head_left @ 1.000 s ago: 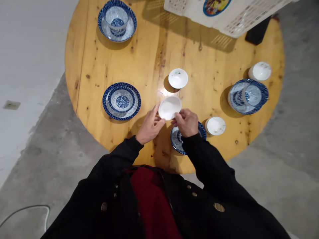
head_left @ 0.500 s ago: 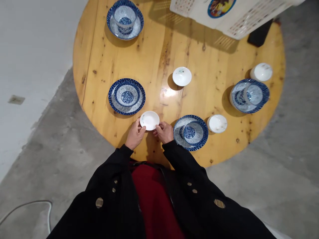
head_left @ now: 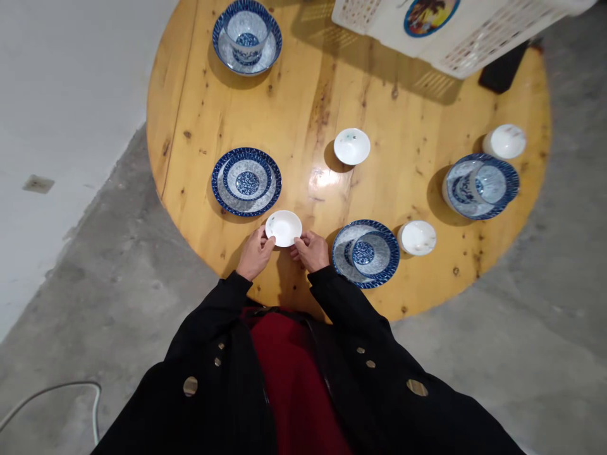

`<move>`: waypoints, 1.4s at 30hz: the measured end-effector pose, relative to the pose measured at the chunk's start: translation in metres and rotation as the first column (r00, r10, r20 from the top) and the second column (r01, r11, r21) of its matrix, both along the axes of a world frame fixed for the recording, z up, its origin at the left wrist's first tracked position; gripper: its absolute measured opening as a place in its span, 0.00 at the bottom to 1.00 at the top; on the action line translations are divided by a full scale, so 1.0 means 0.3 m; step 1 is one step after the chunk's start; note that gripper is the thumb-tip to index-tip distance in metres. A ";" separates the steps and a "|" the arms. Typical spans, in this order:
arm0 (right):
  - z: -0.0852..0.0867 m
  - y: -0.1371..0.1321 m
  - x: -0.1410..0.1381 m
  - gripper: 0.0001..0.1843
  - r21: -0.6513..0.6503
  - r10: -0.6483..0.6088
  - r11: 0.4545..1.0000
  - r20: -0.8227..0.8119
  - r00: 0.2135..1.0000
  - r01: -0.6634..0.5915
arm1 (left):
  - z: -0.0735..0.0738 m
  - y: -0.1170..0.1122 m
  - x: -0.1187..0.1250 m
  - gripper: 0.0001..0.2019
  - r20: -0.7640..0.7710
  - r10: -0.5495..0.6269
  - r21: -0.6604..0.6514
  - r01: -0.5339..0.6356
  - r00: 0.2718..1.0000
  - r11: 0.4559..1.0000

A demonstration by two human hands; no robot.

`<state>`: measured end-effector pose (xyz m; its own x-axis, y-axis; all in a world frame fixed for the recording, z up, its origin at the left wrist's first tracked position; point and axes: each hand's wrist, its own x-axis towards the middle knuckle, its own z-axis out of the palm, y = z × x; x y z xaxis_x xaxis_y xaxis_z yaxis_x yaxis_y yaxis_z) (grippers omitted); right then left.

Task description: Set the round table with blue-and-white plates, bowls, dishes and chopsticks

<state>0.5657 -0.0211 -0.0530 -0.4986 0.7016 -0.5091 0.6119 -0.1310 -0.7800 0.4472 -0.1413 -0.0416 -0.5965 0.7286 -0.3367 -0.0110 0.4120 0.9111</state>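
Observation:
A small white bowl (head_left: 283, 228) is held between my two hands near the table's front edge. My left hand (head_left: 257, 253) pinches its left rim, thumb on top; my right hand (head_left: 311, 250) grips the right rim the same way. Just beyond my left hand a blue-and-white bowl (head_left: 247, 182) rests on a blue-rimmed plate (head_left: 225, 201). Right of my right hand stands a second blue-rimmed plate (head_left: 345, 268) carrying a blue-and-white bowl (head_left: 374, 256). Beside that plate is a white cup (head_left: 417, 237).
Another small white bowl (head_left: 351, 146) sits mid-table. At the far left and right are stacked blue-and-white bowls (head_left: 246, 38) (head_left: 478, 186), with a white cup (head_left: 505, 141) by the right stack. A white plastic basket (head_left: 379, 25) and a black object (head_left: 503, 69) lie at the back of the round wooden table (head_left: 284, 114).
The view has shifted slightly, so the table and dishes appear a little farther right. Both hands keep hold of the small white bowl in nearly the same place.

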 end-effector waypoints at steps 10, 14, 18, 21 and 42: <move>-0.002 0.033 0.045 0.14 0.004 0.015 1.000 0.010 1.000 -0.015 | -0.019 -0.023 -0.011 0.21 0.040 0.040 -0.048 -0.038 0.998 0.998; 0.012 0.086 0.078 0.14 -0.010 -0.083 0.996 -0.011 0.996 0.083 | -0.019 -0.034 -0.015 0.24 0.045 0.093 -0.105 -0.088 0.995 0.991; 0.016 0.093 0.056 0.13 -0.041 -0.085 0.996 -0.043 0.995 0.083 | -0.026 -0.007 -0.014 0.24 0.052 0.076 -0.020 -0.075 0.996 0.997; 0.011 0.065 0.021 0.12 -0.049 -0.021 0.999 -0.055 0.998 0.019 | -0.035 0.013 -0.012 0.23 0.022 0.055 0.015 -0.055 0.998 0.998; 0.048 0.089 0.008 0.16 0.185 0.127 0.972 0.107 0.986 -0.145 | 0.001 -0.002 -0.002 0.23 -0.178 0.066 -0.093 -0.084 0.982 0.992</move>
<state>0.5680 0.0056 -0.0386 -0.5527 0.7195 -0.4205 0.6850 0.1049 -0.7209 0.4465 -0.1419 -0.0413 -0.7042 0.6476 -0.2911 0.1101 0.5046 0.8563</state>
